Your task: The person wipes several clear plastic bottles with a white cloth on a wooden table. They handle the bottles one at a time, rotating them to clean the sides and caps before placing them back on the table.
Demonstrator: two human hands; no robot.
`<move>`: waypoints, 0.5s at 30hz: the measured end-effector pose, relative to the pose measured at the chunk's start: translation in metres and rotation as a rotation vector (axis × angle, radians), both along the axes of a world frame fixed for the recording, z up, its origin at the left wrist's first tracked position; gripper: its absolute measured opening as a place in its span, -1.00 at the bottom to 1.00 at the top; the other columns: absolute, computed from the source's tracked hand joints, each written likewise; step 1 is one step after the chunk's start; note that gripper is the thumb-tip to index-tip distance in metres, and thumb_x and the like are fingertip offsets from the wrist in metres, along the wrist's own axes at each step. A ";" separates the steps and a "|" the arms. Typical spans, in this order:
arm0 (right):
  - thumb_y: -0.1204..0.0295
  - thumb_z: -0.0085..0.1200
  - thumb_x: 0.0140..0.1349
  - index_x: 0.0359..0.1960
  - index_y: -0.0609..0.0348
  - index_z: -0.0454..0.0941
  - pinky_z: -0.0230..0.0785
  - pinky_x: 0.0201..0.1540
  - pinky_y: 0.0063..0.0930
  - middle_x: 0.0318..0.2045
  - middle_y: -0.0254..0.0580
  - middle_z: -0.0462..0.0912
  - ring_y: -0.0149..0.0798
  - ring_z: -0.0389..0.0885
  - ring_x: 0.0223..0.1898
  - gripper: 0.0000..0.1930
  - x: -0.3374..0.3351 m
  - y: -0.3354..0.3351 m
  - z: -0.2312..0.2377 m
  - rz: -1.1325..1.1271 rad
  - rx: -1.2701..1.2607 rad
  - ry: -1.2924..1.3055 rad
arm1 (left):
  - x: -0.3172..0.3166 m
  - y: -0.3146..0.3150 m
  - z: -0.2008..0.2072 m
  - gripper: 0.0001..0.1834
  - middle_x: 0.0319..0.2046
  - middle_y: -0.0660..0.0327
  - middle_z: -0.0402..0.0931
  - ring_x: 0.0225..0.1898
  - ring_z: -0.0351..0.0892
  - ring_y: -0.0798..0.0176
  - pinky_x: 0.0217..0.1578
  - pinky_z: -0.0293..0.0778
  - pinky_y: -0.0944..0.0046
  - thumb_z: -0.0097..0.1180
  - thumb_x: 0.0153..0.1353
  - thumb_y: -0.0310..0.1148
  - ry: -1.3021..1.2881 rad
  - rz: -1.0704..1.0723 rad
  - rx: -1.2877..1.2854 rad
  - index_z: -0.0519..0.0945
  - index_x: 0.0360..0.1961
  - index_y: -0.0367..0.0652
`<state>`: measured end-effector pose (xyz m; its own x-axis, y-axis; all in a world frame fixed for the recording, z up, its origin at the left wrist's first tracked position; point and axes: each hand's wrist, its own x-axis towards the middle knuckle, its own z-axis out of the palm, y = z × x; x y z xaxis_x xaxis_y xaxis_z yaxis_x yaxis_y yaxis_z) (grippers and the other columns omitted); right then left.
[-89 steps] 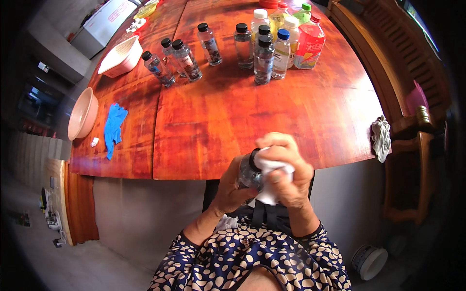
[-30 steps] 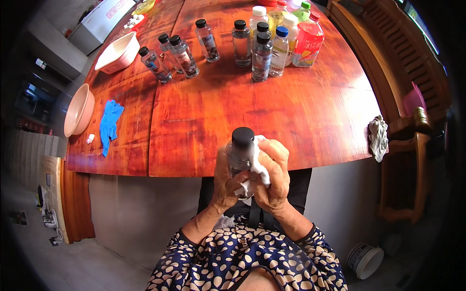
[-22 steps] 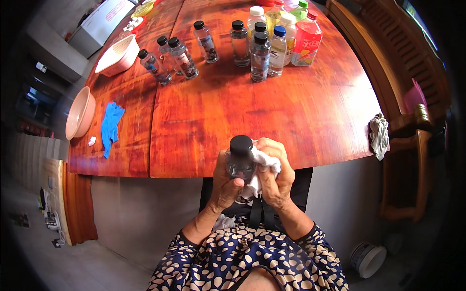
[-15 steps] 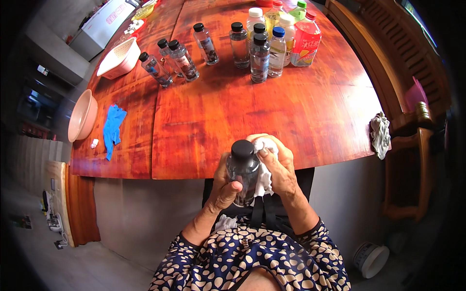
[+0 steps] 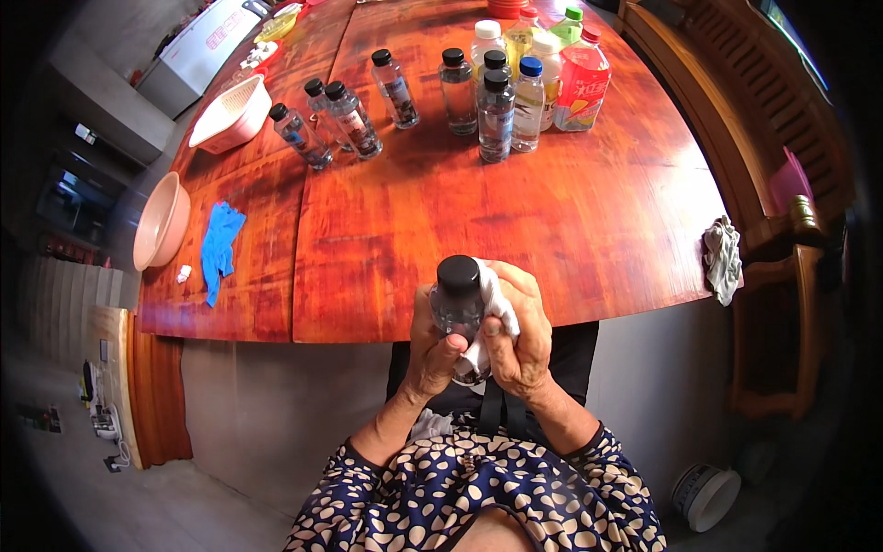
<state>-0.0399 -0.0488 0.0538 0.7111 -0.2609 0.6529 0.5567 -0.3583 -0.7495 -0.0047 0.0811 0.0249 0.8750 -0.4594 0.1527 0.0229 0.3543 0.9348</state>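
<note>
Steady the black-capped clear bottle (image 5: 456, 313), cap up, in the left grip (image 5: 426, 354), around the middle of the near edge of the surface (image 5: 395, 221), and press the white cloth (image 5: 498, 302) flat to its side with the right grip (image 5: 527, 340). Probably best to turn the bottle in small steps, squeezing lightly to avoid flexing it. On the left, curls part-closed around the bottle; on the right, bends part-closed too, pinching the cloth against it. Cannot tell the hold behind the bottle. Farther out, notice a grey rag (image 5: 722, 260) at the right edge, a blue glove (image 5: 220, 248) near the left edge, then more black-capped bottles (image 5: 495, 129) standing toward the far edge.
</note>
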 end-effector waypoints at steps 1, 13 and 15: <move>0.29 0.00 0.30 0.00 0.37 0.41 0.30 0.06 -0.23 0.02 0.17 0.45 0.01 0.45 0.03 -0.62 -0.002 0.000 0.000 -0.034 -0.071 -0.026 | 0.001 0.000 -0.001 -0.19 -0.12 0.25 0.32 -0.13 0.32 0.43 -0.11 0.31 0.38 0.22 0.04 0.20 -0.012 -0.004 -0.009 0.24 0.05 -0.21; 0.31 0.32 -0.04 0.05 0.32 0.42 0.26 0.11 -0.30 0.00 -0.01 0.48 -0.13 0.45 0.06 -0.39 0.010 -0.030 0.025 0.555 0.229 0.321 | 0.011 0.009 0.006 -0.13 -0.07 0.30 0.47 -0.03 0.42 0.43 -0.01 0.35 0.36 0.38 -0.12 0.12 0.179 -0.265 -0.179 0.39 0.09 -0.26; 0.34 0.31 0.00 0.02 0.31 0.44 0.30 0.04 -0.43 -0.10 -0.18 0.52 -0.34 0.47 -0.04 -0.46 0.010 -0.030 0.033 0.624 0.389 0.400 | 0.012 0.008 0.009 -0.14 -0.03 0.29 0.48 0.00 0.43 0.42 0.02 0.35 0.36 0.38 -0.10 0.09 0.196 -0.301 -0.198 0.38 0.11 -0.27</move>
